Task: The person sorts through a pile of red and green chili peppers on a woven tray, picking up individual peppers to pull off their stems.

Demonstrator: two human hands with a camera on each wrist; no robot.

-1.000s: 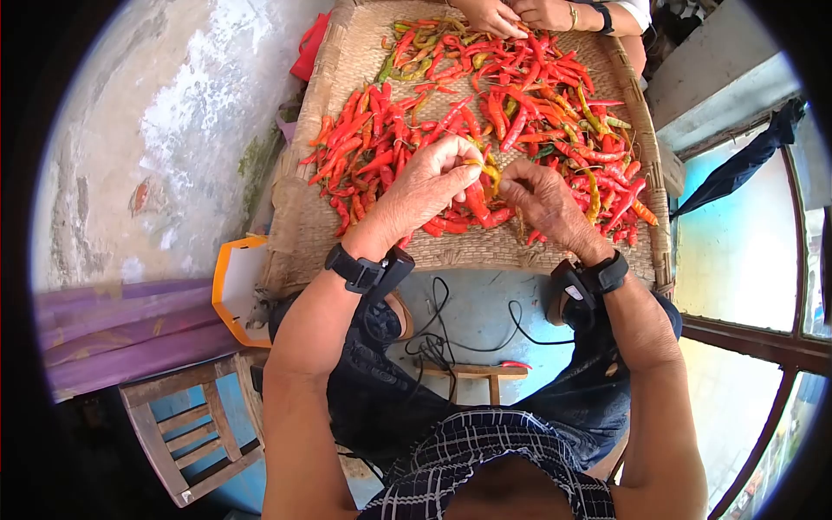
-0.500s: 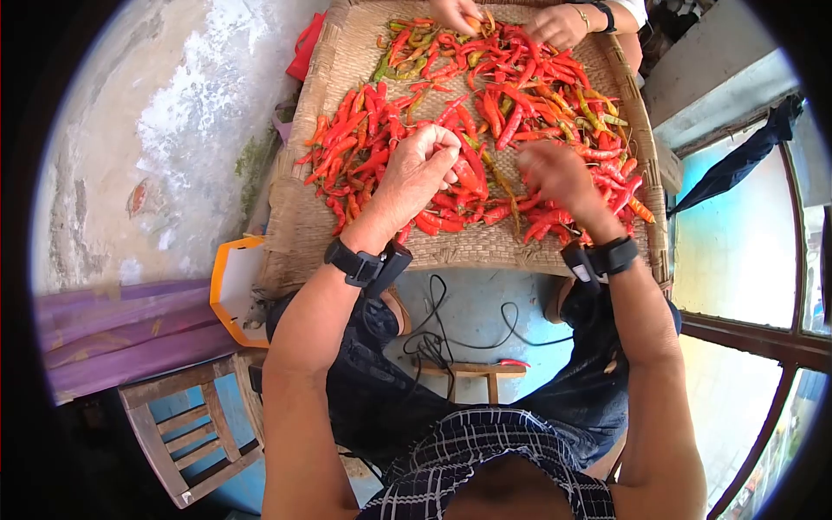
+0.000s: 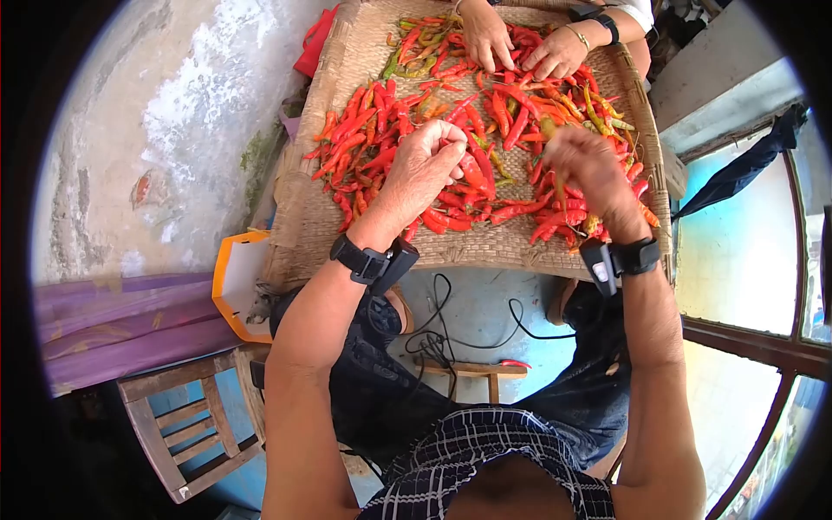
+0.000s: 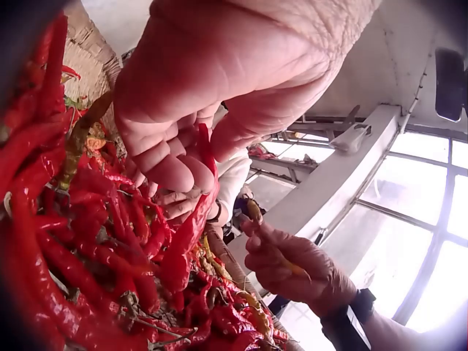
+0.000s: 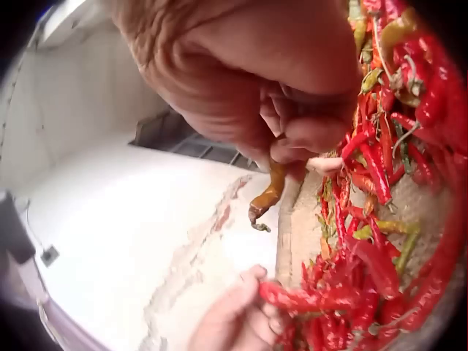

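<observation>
Chili peppers across a woven tray, apparently mid-sorting: red pepper pinched in the left hand, yellowish pepper gripped in the right hand, both above the tray, probably requiring release of the yellowish one next.

Looking down from head at woven tray; sideways and close from each wrist; sharing red chili peppers.

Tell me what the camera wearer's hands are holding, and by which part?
The left hand pinches a red pepper near one end. The right hand pinches a yellowish-brown pepper behind its exposed, crooked end.
</observation>
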